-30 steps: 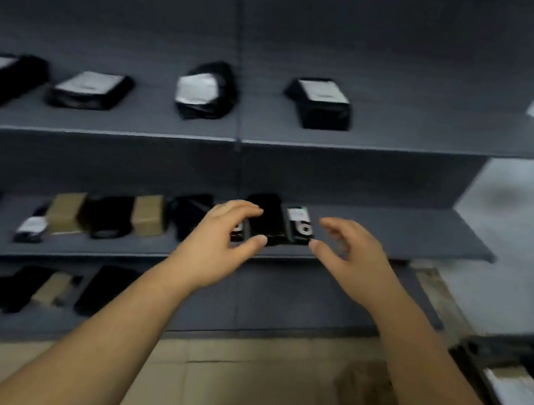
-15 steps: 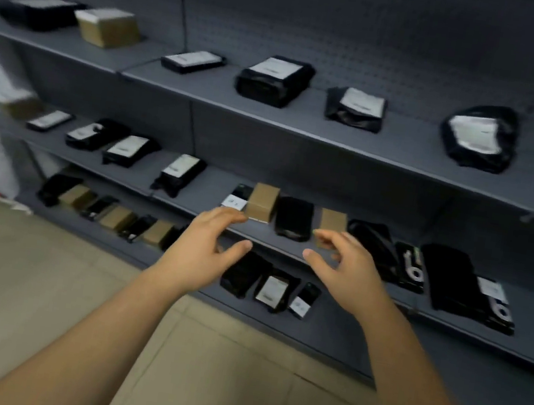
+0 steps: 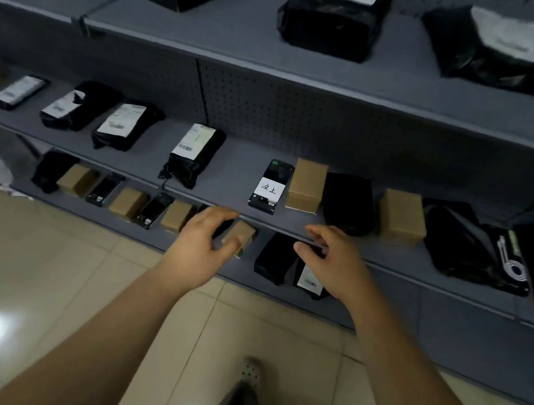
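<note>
My left hand (image 3: 200,244) and my right hand (image 3: 336,264) hover side by side in front of the middle shelf's front edge (image 3: 275,228), fingers loosely curved, holding nothing. On that shelf, just beyond them, lie a black box with a white handwritten label (image 3: 270,185), a small cardboard box (image 3: 307,185), a black pouch (image 3: 348,202) and a second cardboard box (image 3: 402,217). A cardboard box (image 3: 241,235) on the bottom shelf shows right beside my left thumb; I cannot tell whether the thumb touches it.
Grey shelving runs across the view, its three levels holding several black-wrapped parcels (image 3: 193,153) and cardboard boxes. The top shelf carries larger black parcels (image 3: 331,17). Beige floor tiles (image 3: 40,272) lie below. My shoe (image 3: 252,372) shows at the bottom.
The view has swung left along the shelves and closer in. Both hands stay empty and have dropped from the middle shelf's items to its front edge.
</note>
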`<move>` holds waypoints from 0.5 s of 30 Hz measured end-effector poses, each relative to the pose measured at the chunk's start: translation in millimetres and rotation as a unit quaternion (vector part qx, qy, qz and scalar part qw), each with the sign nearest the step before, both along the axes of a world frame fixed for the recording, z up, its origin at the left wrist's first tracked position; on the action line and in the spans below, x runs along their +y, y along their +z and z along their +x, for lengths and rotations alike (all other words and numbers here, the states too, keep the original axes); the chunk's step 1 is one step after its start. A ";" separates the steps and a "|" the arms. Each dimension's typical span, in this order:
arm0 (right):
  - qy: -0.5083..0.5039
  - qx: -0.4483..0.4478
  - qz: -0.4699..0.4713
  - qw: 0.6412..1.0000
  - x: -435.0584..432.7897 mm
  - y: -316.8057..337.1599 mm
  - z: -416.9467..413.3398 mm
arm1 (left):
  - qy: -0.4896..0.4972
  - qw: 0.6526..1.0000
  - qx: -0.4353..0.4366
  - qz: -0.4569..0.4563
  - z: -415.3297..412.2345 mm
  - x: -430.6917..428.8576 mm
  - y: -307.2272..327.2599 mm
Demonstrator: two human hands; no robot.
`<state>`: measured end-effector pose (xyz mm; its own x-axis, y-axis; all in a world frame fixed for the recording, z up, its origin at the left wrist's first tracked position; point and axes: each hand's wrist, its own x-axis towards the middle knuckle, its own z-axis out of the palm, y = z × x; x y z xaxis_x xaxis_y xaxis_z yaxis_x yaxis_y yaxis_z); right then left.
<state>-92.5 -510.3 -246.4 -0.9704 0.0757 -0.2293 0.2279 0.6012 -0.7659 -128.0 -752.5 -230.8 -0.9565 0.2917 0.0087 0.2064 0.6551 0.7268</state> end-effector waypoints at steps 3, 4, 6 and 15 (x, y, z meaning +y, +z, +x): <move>-0.020 -0.029 -0.005 0.999 -5.0 -34.1 -46.4 | -0.022 0.999 -0.019 -0.021 -49.8 -1.2 -31.2; -0.025 -0.036 -0.003 0.999 -8.0 -44.6 -62.3 | -0.029 0.999 -0.025 -0.028 -66.8 -1.7 -41.9; -0.034 -0.044 0.006 0.998 -14.1 -61.1 -87.4 | -0.035 0.998 -0.038 -0.038 -94.6 -1.0 -58.6; -0.119 -0.105 0.012 0.987 -49.0 -137.3 -173.4 | -0.004 0.986 -0.153 -0.060 -199.7 5.6 -149.9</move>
<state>-265.9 -559.3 -383.7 -0.8557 0.3043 -0.4186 0.5173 0.5284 -0.6732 -327.7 -746.8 -380.7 -0.9071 0.2798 -0.3145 -0.0049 0.7401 0.6725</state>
